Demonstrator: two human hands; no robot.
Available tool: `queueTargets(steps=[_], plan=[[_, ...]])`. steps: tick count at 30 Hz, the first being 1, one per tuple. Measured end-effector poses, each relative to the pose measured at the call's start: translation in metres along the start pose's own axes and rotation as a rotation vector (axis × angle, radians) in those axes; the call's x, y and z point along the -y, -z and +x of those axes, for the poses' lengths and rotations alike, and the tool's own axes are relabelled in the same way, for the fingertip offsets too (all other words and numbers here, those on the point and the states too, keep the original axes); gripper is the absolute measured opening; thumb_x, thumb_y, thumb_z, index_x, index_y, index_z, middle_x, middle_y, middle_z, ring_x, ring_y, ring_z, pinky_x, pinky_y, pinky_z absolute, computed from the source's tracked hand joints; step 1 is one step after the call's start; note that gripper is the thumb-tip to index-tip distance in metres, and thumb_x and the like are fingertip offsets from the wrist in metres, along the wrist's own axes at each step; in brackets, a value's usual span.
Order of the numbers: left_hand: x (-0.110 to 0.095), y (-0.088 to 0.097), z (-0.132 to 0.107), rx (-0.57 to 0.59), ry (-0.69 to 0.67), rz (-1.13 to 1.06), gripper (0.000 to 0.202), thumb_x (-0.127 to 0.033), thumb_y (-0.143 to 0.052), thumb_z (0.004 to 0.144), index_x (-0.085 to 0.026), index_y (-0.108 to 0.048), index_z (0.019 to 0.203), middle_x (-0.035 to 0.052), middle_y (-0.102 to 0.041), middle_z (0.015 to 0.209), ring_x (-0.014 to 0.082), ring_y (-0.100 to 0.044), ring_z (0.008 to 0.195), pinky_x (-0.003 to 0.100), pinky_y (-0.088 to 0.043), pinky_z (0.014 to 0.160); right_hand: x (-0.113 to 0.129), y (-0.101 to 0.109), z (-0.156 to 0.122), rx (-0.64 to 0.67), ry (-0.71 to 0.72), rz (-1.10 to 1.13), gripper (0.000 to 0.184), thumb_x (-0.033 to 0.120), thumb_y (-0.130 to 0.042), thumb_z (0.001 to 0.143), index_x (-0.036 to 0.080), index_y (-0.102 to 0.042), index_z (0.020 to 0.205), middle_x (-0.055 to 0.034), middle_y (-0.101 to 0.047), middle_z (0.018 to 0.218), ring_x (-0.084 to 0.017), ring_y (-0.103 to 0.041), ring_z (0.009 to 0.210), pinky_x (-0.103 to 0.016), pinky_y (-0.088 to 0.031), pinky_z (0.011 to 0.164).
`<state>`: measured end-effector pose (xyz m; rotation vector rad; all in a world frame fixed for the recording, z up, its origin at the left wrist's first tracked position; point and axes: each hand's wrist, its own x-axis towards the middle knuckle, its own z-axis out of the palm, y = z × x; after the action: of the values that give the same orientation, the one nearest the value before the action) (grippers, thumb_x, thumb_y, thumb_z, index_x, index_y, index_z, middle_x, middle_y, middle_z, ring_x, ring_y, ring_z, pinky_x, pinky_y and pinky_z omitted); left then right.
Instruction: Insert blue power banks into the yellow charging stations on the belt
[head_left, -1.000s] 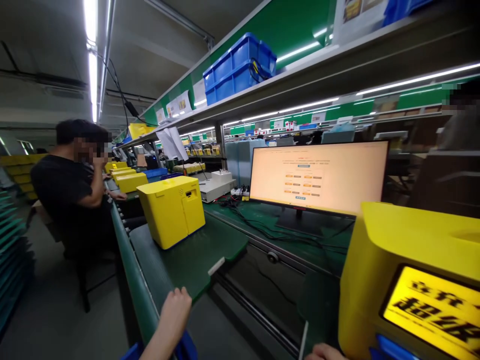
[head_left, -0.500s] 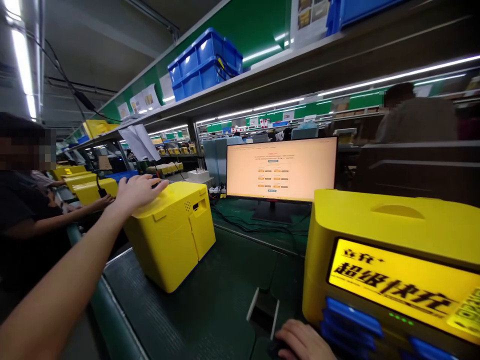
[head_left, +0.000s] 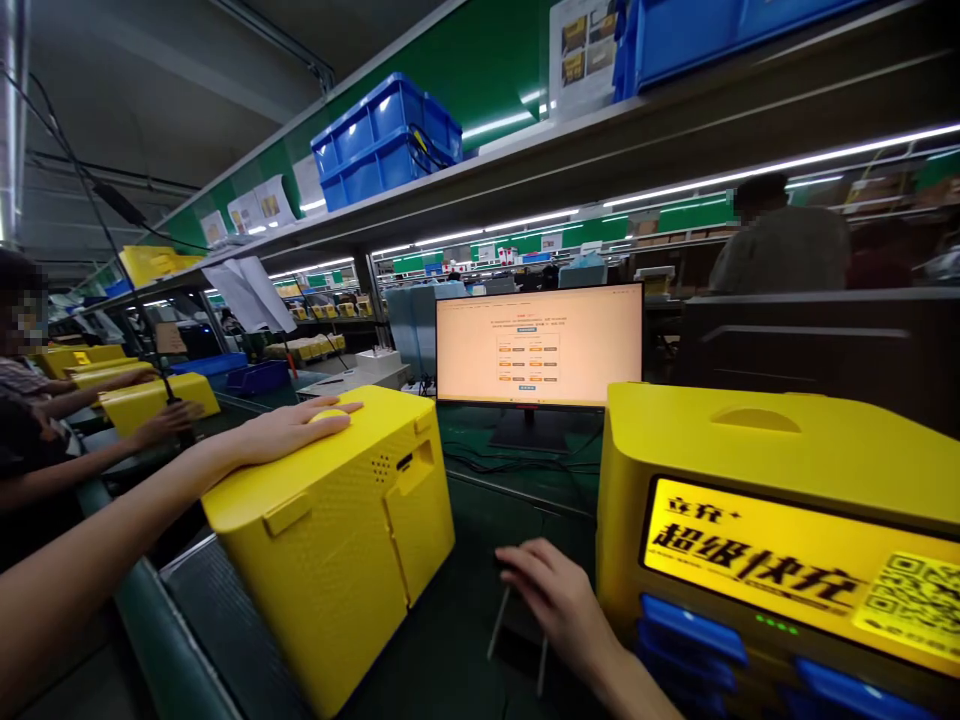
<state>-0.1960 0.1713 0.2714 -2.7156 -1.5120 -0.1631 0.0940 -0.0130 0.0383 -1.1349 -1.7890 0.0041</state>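
My left hand point(head_left: 300, 432) lies flat on top of a yellow plastic box-shaped unit point(head_left: 322, 570), fingers stretched out. The unit has a small port, a dotted hole pattern and a panel seam on the side facing me. Above the dark green bench surface my right hand point(head_left: 551, 595) is held with fingers extended and nothing visible in them, between the two units. To its right stands a second yellow unit point(head_left: 675, 420) with a lit screen point(head_left: 757, 550) showing large characters and a QR code. Blue slabs point(head_left: 694, 632) sit in slots under that screen.
A lit monitor point(head_left: 540, 345) stands behind, with cables at its base. A slot with pale edges lies below my right hand. Blue bins point(head_left: 386, 145) rest on the overhead shelf point(head_left: 480, 175). At the left, a co-worker's hand point(head_left: 161, 422) is beside more yellow units.
The left yellow unit has come closer to me, with my left hand still on its top. My right hand has lifted from a dark object, probably a mouse, and moved forward. The camera view has shifted.
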Motion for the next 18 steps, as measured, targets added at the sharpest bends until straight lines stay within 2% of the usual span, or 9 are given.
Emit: queueTargets(steps=[3,6,8,12,18], plan=[[-0.021,-0.001,-0.002,0.088,-0.014,-0.046,0.056,-0.065,-0.023,0.086,-0.037,-0.034,0.134,-0.002,-0.027,0.146,0.0243,-0.033,0.127,0.046,-0.019,0.107,0.008,0.001,0.053,-0.052,0.022,-0.034,0.028,0.019,-0.04,0.094,0.018,-0.056,0.117,-0.0082,-0.059,0.095,-0.018,-0.056,0.087,-0.029,-0.048,0.075],[-0.03,-0.005,0.003,0.08,-0.017,-0.069,0.058,-0.067,-0.023,0.085,-0.038,-0.035,0.134,-0.0015,-0.028,0.145,0.0253,-0.033,0.128,0.045,-0.017,0.108,0.016,-0.003,0.093,-0.05,-0.014,-0.074,0.023,0.018,-0.046,0.091,0.016,-0.061,0.109,-0.007,-0.061,0.088,-0.018,-0.058,0.083,-0.03,-0.049,0.074],[-0.031,-0.007,0.006,0.063,-0.027,-0.082,0.058,-0.066,-0.024,0.085,-0.036,-0.036,0.134,-0.001,-0.03,0.145,0.0252,-0.032,0.128,0.043,-0.016,0.108,0.02,-0.008,0.11,-0.05,-0.041,-0.086,0.021,0.018,-0.05,0.09,0.016,-0.063,0.106,-0.0058,-0.061,0.085,-0.017,-0.058,0.079,-0.028,-0.049,0.07],[-0.028,-0.009,0.008,0.042,-0.016,-0.106,0.058,-0.069,-0.027,0.082,-0.039,-0.039,0.131,-0.0031,-0.032,0.144,0.0241,-0.034,0.127,0.043,-0.018,0.108,0.023,-0.018,0.123,-0.061,-0.068,-0.091,0.02,0.017,-0.053,0.088,0.019,-0.065,0.104,-0.0039,-0.061,0.082,-0.016,-0.059,0.074,-0.026,-0.048,0.067],[-0.028,-0.01,0.008,0.016,0.004,-0.129,0.06,-0.072,-0.03,0.078,-0.042,-0.043,0.128,-0.0088,-0.034,0.142,0.0259,-0.037,0.125,0.042,-0.021,0.107,0.032,-0.017,0.126,-0.053,-0.1,-0.111,0.015,0.017,-0.054,0.087,0.02,-0.067,0.093,-0.0026,-0.059,0.077,-0.015,-0.058,0.072,-0.025,-0.045,0.064]])
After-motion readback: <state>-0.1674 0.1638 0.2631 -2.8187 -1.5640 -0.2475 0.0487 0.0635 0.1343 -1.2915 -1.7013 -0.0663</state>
